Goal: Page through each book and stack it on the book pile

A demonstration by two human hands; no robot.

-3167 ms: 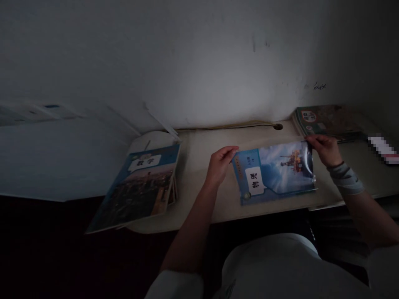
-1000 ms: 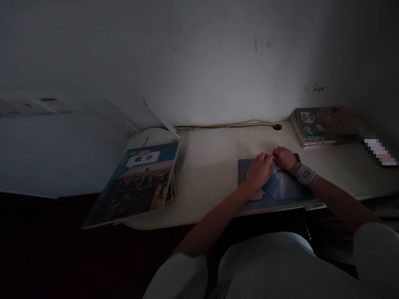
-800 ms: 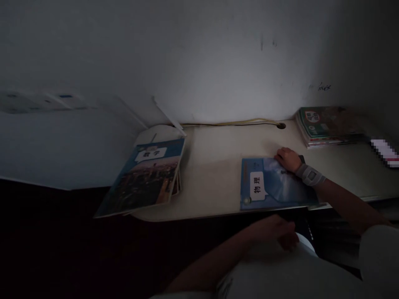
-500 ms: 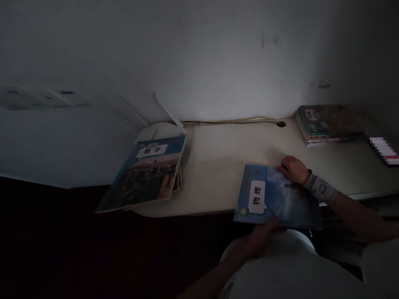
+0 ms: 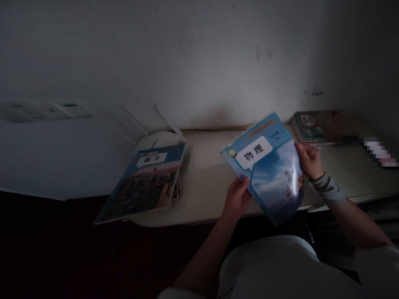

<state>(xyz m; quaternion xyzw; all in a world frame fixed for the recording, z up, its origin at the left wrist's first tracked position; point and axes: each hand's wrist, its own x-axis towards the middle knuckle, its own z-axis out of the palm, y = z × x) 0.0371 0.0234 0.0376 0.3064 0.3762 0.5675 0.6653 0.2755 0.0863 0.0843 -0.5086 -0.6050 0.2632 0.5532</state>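
A blue textbook (image 5: 268, 166) with a glossy plastic cover and a white label is lifted off the pale desk (image 5: 205, 174) and tilted toward me. My left hand (image 5: 237, 198) grips its lower left edge with closed fingers. My right hand (image 5: 308, 160), a grey band on its wrist, is closed on the book's right edge. Both hands hold the book in the air above the desk's front edge.
A stack of books topped by a blue cover (image 5: 145, 180) overhangs the desk's left end. Another book pile (image 5: 324, 126) lies at the back right near the wall. A cable runs along the wall behind the desk. My pale-clothed lap (image 5: 280, 265) is below.
The blue textbook lay flat on the desk under both hands; my left hand dropped below the edge, came up under the book, and both hands have lifted and turned it toward me.
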